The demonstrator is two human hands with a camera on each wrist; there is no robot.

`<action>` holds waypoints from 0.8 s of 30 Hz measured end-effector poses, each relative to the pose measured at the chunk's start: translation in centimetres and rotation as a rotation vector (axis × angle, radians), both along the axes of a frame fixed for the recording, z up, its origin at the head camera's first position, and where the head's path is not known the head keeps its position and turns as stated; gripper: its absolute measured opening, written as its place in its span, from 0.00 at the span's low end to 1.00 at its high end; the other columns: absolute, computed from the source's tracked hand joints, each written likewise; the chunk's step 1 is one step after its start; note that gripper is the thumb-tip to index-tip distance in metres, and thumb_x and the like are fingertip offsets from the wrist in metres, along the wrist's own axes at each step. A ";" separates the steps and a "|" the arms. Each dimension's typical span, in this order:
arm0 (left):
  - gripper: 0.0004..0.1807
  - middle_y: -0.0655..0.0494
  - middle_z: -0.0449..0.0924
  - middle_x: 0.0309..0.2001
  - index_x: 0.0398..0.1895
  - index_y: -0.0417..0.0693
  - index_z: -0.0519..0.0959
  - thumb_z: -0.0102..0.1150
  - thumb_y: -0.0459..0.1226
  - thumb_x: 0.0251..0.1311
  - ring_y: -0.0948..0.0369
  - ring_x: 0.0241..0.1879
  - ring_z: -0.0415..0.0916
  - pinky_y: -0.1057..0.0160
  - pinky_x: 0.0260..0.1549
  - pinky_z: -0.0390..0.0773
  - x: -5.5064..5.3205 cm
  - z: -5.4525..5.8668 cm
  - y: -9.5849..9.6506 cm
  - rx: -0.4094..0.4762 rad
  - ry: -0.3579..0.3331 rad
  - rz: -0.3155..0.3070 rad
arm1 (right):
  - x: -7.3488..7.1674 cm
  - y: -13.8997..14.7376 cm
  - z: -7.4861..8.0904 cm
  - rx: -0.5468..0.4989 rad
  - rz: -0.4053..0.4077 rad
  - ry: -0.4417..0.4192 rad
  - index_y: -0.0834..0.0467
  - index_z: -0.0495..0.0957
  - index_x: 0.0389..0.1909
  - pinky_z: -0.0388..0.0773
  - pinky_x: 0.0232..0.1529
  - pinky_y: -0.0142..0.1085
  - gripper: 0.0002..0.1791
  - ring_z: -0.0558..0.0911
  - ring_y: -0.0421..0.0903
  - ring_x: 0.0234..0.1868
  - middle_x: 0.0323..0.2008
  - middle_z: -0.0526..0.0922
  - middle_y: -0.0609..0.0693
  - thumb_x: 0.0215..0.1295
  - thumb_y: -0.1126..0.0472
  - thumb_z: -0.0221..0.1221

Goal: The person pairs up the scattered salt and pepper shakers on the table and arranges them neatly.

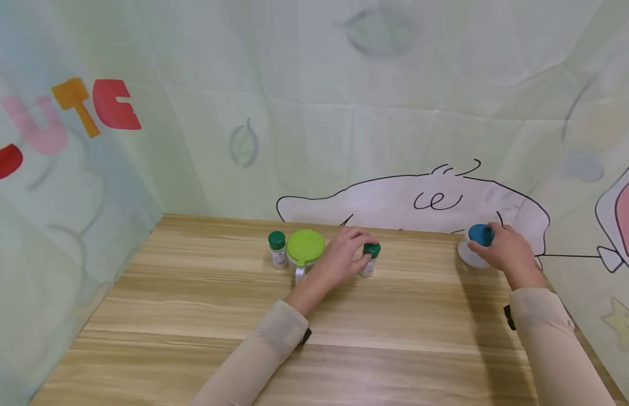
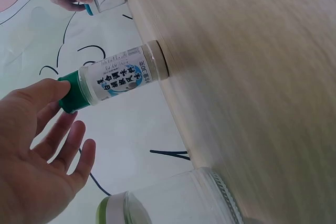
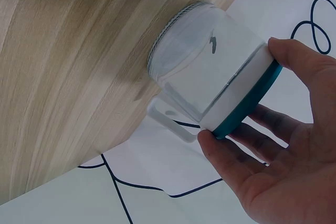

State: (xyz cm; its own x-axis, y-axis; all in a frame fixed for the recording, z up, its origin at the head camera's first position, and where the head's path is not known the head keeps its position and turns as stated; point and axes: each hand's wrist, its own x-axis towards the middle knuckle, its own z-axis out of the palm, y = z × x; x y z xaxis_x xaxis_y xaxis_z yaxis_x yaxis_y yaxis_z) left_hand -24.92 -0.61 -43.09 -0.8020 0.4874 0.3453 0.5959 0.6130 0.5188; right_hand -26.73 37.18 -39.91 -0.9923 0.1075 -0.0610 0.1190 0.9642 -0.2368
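With thumb and finger, my left hand [image 1: 342, 254] pinches the green cap of a small labelled spice bottle [image 2: 121, 77], which stands upright on the table. Over at the right, my right hand [image 1: 509, 251] grips the blue lid of a clear jar [image 3: 210, 56] by its rim, thumb on one side and fingers on the other. The jar has a white collar and a side handle, and its base meets the tabletop. Partly behind my left hand is a second jar with a lime-green lid [image 1: 305, 246]. Another green-capped spice bottle [image 1: 277, 250] stands to its left.
The wood-grain table [image 1: 233, 321] ends at a printed fabric backdrop [image 1: 208, 141] behind the containers. More fabric hangs along the left and right sides. A wide stretch of tabletop separates the two hands.
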 end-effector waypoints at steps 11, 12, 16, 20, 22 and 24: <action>0.16 0.55 0.81 0.56 0.57 0.51 0.86 0.72 0.40 0.68 0.55 0.61 0.74 0.54 0.63 0.78 0.2 -0.1 0.2 0.024 -0.006 0.058 | 0.0 0.2 -0.1 0.002 0.000 -0.002 0.76 0.56 0.75 0.72 0.60 0.73 0.48 0.70 0.80 0.61 0.67 0.60 0.82 0.73 0.43 0.59; 0.16 0.55 0.81 0.55 0.57 0.51 0.86 0.72 0.40 0.68 0.55 0.60 0.75 0.54 0.63 0.78 0.2 -0.1 0.2 0.027 -0.004 0.058 | 0.0 0.2 -0.1 0.000 0.000 -0.001 0.76 0.56 0.74 0.72 0.60 0.73 0.48 0.70 0.80 0.61 0.67 0.61 0.82 0.73 0.43 0.59; 0.16 0.54 0.82 0.54 0.56 0.51 0.86 0.73 0.40 0.67 0.55 0.60 0.75 0.54 0.62 0.79 0.3 -0.2 0.2 0.035 0.005 0.059 | 0.1 0.1 -0.1 -0.006 -0.002 0.000 0.76 0.56 0.74 0.73 0.60 0.73 0.48 0.70 0.79 0.60 0.67 0.61 0.82 0.73 0.43 0.59; 0.16 0.55 0.82 0.54 0.56 0.51 0.86 0.74 0.40 0.66 0.55 0.59 0.76 0.54 0.61 0.79 0.3 -0.1 0.1 0.038 0.010 0.062 | 0.1 0.1 0.0 -0.008 -0.004 0.000 0.76 0.56 0.75 0.73 0.60 0.74 0.47 0.70 0.79 0.60 0.67 0.61 0.82 0.74 0.43 0.59; 0.16 0.55 0.82 0.54 0.56 0.52 0.86 0.74 0.40 0.66 0.55 0.59 0.76 0.54 0.61 0.79 0.2 -0.1 0.1 0.034 0.009 0.068 | 0.1 0.1 0.0 -0.009 -0.004 -0.004 0.75 0.56 0.75 0.73 0.60 0.74 0.47 0.70 0.79 0.60 0.67 0.60 0.82 0.74 0.43 0.59; 0.16 0.56 0.82 0.55 0.56 0.52 0.86 0.74 0.41 0.66 0.55 0.59 0.76 0.54 0.61 0.79 0.2 -0.1 0.0 0.030 0.008 0.070 | 0.1 0.0 0.0 -0.008 -0.007 -0.008 0.75 0.55 0.75 0.73 0.60 0.74 0.48 0.70 0.79 0.60 0.68 0.60 0.82 0.74 0.42 0.59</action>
State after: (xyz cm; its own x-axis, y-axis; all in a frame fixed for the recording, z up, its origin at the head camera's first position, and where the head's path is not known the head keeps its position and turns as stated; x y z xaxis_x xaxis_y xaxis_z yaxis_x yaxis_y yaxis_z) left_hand -24.72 -0.58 -43.21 -0.8307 0.4199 0.3655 0.5566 0.6374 0.5327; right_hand -26.66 37.21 -39.87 -0.9911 0.1137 -0.0695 0.1274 0.9614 -0.2439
